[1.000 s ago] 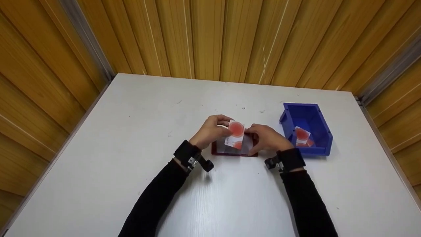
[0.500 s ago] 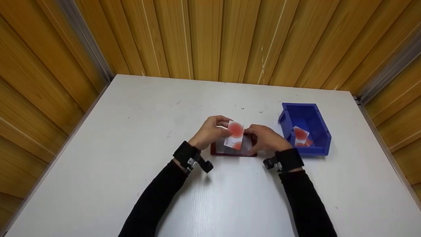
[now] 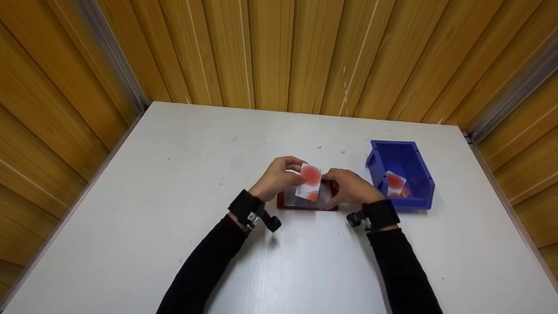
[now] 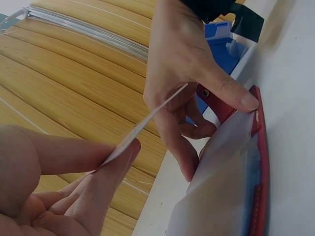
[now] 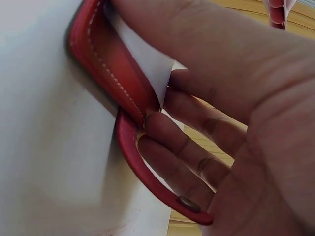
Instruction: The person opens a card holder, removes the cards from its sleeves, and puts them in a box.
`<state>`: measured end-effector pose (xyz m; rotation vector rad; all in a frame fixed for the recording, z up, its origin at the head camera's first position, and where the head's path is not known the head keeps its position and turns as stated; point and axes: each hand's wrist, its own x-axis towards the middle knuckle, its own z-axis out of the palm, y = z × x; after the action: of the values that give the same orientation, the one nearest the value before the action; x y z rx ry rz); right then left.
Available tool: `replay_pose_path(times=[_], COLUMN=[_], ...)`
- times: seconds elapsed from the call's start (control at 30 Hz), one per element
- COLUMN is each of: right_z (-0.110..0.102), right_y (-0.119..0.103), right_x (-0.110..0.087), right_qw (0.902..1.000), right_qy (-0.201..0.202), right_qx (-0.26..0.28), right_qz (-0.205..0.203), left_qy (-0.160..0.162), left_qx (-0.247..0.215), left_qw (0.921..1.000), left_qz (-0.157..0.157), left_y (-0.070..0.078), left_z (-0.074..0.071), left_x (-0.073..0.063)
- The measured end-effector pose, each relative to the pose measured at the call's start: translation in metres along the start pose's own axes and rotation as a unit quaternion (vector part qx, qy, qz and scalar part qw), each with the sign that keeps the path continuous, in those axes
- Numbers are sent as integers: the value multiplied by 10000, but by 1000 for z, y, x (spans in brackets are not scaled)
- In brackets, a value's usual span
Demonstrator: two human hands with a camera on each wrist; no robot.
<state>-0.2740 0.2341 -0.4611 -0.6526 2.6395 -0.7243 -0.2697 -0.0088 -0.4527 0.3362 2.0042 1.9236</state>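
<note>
My left hand pinches a white card with red circles between thumb and fingers. In the left wrist view the card appears nearly edge-on, raised above a red leather card holder. Clear plastic sleeves stand partly lifted inside the holder. My right hand grips the holder's right end, its thumb on the near edge and its fingers by the far corner and the sleeves. A red strap with a metal snap hangs loose beside the right fingers in the right wrist view.
A blue plastic bin stands just right of the right hand. More red-and-white cards lie inside, toward its near end. The white table runs back to yellow wood-patterned walls.
The head view has shifted slightly. Both hands, the card and the holder keep about the same positions relative to one another.
</note>
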Motion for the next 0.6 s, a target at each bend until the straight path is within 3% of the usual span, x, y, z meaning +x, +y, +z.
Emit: replay_pose_path(times=[0.47,0.6], right_z=[1,-2], right_y=[1,2], right_x=[1,-1], right_qw=[9999,9992], right_qy=[22,374], right_qx=[-83,1], right_qz=[-61,-137], left_qy=[-38,85], left_qx=[-19,-61], left_qw=[10000,9999], left_qz=[81,43], left_y=[-2,-1], left_z=[-1,-1], left_x=[0,0])
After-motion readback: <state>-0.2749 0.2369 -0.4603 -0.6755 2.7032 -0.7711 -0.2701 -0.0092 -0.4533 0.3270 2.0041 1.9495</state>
